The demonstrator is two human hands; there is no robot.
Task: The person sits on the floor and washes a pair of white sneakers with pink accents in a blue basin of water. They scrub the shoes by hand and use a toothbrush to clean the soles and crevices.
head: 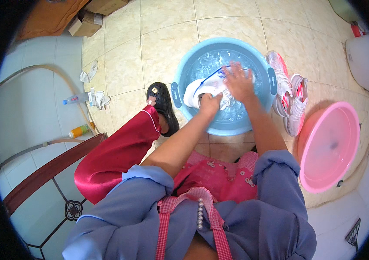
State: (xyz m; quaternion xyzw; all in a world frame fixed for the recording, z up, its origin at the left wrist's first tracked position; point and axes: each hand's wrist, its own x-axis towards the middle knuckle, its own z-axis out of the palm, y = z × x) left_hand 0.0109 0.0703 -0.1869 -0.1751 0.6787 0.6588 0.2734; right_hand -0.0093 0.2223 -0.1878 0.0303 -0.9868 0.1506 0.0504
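A blue plastic basin (226, 130) holds rippling water in front of me. In it a white shoe with blue trim (193, 94) lies on its side, partly out of the water. My left hand (209, 104) grips the shoe at its opening, beside its white laces (226, 100). Over the other end of the shoe is my right hand (238, 79), somewhat blurred, with its fingers apart. Whether its palm touches the shoe cannot be told.
White and pink sneakers (296, 112) stand right of the basin, near a tilted pink basin (329, 146). Left lie a plastic bottle (76, 98), an orange bottle (81, 130) and a hose (69, 86). Cardboard boxes (87, 24) are at the upper left.
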